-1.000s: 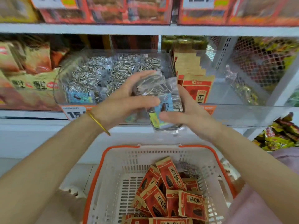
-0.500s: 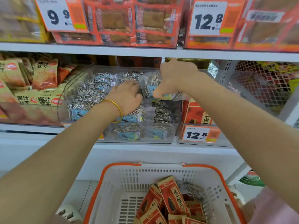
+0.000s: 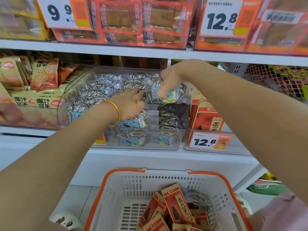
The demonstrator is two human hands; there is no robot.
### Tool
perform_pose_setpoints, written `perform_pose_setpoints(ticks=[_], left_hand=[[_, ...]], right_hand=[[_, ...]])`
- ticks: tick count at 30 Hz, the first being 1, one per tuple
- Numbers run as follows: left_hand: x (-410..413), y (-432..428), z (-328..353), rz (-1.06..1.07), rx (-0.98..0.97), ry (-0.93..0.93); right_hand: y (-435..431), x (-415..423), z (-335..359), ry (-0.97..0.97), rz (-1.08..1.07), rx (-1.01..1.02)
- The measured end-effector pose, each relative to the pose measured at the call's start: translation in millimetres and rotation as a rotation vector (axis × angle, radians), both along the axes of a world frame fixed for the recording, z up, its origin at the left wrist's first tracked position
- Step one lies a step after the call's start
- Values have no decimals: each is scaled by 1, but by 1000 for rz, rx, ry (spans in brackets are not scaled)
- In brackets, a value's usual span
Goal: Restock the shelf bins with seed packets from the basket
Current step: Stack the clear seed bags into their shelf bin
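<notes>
Pinched on the top edge of the clear seed packet [image 3: 151, 90], my right grip [image 3: 170, 77] has thumb and curled fingers closed over it and holds it upright inside the clear bin [image 3: 65, 99], toward the right half. My left grip [image 3: 131, 104] lies flat with fingers straight, pressing down on the striped packets already piled there, its fingertips at the new packet's left edge.

A second ago both grips held this packet out in front of the shelf, above the basket [image 3: 120, 171]. Now it has crossed the bin's front wall, and the left grip has let go of it and moved to the pile. I judge the placement nearly done: the packet only needs to be released and settled among the others.

Restocking is far from over. Red packets [image 3: 176, 205] lie in the basket, with what looks like one more clear packet [image 3: 198, 199] behind them. The red ones probably belong in the neighbouring bin [image 3: 206, 117], which shows matching packs.
</notes>
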State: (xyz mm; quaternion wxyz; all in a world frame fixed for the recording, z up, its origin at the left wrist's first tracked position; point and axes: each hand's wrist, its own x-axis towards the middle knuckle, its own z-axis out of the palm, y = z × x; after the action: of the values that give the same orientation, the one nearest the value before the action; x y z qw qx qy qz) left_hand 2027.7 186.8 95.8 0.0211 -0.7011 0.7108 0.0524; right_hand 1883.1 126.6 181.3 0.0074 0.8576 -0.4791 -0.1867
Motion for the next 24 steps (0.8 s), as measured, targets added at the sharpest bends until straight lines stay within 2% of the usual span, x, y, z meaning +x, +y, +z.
perform_pose_setpoints(ticks=[6, 10, 12, 15, 18, 21, 22, 24], left_hand=[[1, 2, -1, 2, 17, 0], [1, 3, -1, 8, 17, -4], [0, 4, -1, 25, 17, 1], [-3, 5, 1, 24, 13, 4], [-2, 7, 2, 23, 6, 11], [-2, 9, 1, 16, 3, 25], [-2, 10, 1, 17, 4, 31], [-2, 10, 2, 18, 3, 26]], right_hand=[[0, -1, -5, -195, -46, 66], [5, -6, -35, -335, -115, 193], [8, -9, -48, -356, -84, 78], [13, -10, -50, -235, -21, -146], [14, -7, -44, -134, -37, -134], [17, -6, -48, -8, -45, -218], [19, -7, -54, -41, -55, -266], [25, -10, -68, -226, -42, -360]])
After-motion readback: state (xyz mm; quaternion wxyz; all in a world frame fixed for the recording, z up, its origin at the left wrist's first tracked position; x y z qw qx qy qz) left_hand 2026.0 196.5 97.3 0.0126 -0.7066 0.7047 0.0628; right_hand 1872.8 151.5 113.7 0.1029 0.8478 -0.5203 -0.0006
